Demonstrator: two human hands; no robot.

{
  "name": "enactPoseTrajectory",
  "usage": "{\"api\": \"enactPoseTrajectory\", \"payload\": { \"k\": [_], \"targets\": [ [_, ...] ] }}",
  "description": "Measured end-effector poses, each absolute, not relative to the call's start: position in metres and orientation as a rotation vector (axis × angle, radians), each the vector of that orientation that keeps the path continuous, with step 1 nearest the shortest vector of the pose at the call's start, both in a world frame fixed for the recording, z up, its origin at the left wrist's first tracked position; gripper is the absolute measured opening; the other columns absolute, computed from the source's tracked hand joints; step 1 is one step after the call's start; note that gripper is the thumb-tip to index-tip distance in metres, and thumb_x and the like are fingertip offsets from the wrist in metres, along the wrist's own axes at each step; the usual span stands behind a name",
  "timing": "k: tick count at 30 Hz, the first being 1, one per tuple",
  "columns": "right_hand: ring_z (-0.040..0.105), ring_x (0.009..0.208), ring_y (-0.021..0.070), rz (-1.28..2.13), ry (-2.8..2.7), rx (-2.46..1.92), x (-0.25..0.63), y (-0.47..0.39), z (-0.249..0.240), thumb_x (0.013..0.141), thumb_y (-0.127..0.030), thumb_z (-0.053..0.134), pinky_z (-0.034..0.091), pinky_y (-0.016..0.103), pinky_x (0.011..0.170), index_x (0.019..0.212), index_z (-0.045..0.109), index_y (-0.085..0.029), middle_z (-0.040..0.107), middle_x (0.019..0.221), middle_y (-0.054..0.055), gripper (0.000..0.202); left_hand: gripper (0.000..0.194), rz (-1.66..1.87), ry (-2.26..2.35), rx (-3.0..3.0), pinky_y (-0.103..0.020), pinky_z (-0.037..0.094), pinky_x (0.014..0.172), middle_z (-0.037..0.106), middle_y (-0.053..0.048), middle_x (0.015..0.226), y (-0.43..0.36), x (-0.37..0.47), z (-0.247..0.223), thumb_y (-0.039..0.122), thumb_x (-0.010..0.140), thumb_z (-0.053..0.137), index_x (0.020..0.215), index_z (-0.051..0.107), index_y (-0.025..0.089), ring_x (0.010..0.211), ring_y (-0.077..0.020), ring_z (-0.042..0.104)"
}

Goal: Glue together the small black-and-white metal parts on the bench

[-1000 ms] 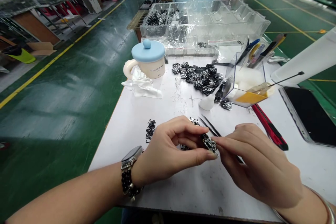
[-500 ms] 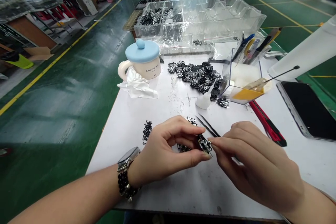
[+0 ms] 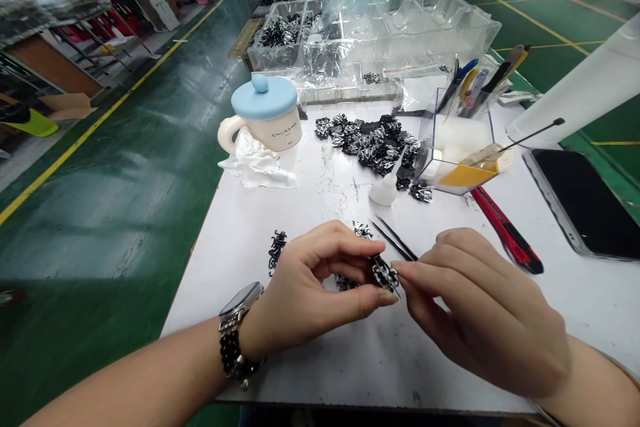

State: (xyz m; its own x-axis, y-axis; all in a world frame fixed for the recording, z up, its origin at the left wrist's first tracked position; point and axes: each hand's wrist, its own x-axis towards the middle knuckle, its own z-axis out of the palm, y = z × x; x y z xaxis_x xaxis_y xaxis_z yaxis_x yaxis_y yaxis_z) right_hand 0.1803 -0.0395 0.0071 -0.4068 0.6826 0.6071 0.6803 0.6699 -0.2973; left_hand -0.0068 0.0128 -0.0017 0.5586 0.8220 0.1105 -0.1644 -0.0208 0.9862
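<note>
Thumb and fingers of my left hand point(image 3: 320, 280) pinch a small black part with shiny metal pieces point(image 3: 384, 273), held above the table. My right hand point(image 3: 485, 307) is closed, with its index fingertip and thumb pressed together at the part's right edge; whatever is between them is hidden. Black tweezers point(image 3: 395, 237) run under the right hand's fingers, tips toward the upper left; whether the hand grips them I cannot tell. Behind my left fingers lies a small pile of metal pieces point(image 3: 361, 230), partly covered. Left of that hand are small black hook-shaped pieces point(image 3: 277, 250).
A heap of black-and-metal parts point(image 3: 373, 140) lies beyond my hands, beside a white nozzle bottle point(image 3: 385, 190). Around are a lidded mug point(image 3: 265, 113), crumpled tissue point(image 3: 255, 160), pen holder point(image 3: 455, 147), red utility knife point(image 3: 505, 227), phone point(image 3: 590, 203) and clear tray point(image 3: 440, 33). A person sits opposite.
The whole view has shifted slightly, so everything appears a little further left. Both hands keep nearly the same hold at the small part.
</note>
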Motion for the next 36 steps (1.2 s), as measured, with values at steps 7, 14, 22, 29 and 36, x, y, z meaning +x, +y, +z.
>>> {"api": "enactPoseTrajectory", "payload": {
  "k": [7, 14, 22, 29, 36],
  "targets": [
    [0.047, 0.074, 0.019, 0.011, -2.192, -1.032, 0.18, -0.041, 0.007, 0.083, -0.005, 0.056, 0.043, 0.036, 0.067, 0.096, 0.058, -0.007, 0.058, 0.074, 0.008, 0.012, 0.04, 0.881, 0.63, 1.396, -0.018, 0.058, 0.066, 0.061, -0.005, 0.085, 0.014, -0.006, -0.001, 0.004, 0.061, 0.079, 0.098, 0.073, 0.017, 0.071, -0.0121, 0.066],
    [0.047, 0.075, 0.0191, 0.032, -2.167, -1.063, 0.179, -0.047, 0.008, 0.085, -0.008, 0.055, 0.042, 0.036, 0.068, 0.093, 0.057, -0.009, 0.057, 0.075, 0.007, 0.008, 0.044, 0.916, 0.587, 1.457, -0.019, 0.059, 0.067, 0.061, -0.004, 0.085, 0.013, -0.004, -0.002, 0.001, 0.062, 0.078, 0.102, 0.072, 0.019, 0.073, -0.0126, 0.066],
    [0.048, 0.074, 0.0191, -0.012, -2.098, -1.073, 0.174, -0.054, 0.01, 0.084, -0.004, 0.056, 0.042, 0.038, 0.068, 0.095, 0.058, -0.005, 0.057, 0.071, 0.006, 0.012, 0.053, 1.041, 0.554, 1.667, -0.021, 0.056, 0.064, 0.063, -0.005, 0.089, 0.008, -0.007, -0.01, 0.003, 0.062, 0.078, 0.111, 0.068, 0.021, 0.076, -0.0138, 0.062],
    [0.056, 0.072, 0.0212, -0.127, -2.088, -1.115, 0.173, -0.057, 0.011, 0.084, -0.007, 0.056, 0.046, 0.041, 0.065, 0.095, 0.058, -0.009, 0.06, 0.067, 0.005, 0.011, 0.054, 1.058, 0.567, 1.711, -0.023, 0.053, 0.061, 0.063, -0.005, 0.087, 0.007, -0.007, -0.009, 0.005, 0.061, 0.08, 0.111, 0.067, 0.022, 0.073, -0.014, 0.06],
    [0.059, 0.07, 0.0213, -0.205, -2.145, -1.007, 0.181, -0.05, 0.017, 0.083, -0.006, 0.057, 0.048, 0.042, 0.065, 0.093, 0.062, -0.008, 0.063, 0.067, 0.005, 0.011, 0.053, 1.029, 0.553, 1.679, -0.022, 0.052, 0.062, 0.063, -0.005, 0.087, 0.007, -0.009, -0.007, 0.006, 0.062, 0.079, 0.111, 0.067, 0.021, 0.073, -0.0134, 0.06]
  ]
}}
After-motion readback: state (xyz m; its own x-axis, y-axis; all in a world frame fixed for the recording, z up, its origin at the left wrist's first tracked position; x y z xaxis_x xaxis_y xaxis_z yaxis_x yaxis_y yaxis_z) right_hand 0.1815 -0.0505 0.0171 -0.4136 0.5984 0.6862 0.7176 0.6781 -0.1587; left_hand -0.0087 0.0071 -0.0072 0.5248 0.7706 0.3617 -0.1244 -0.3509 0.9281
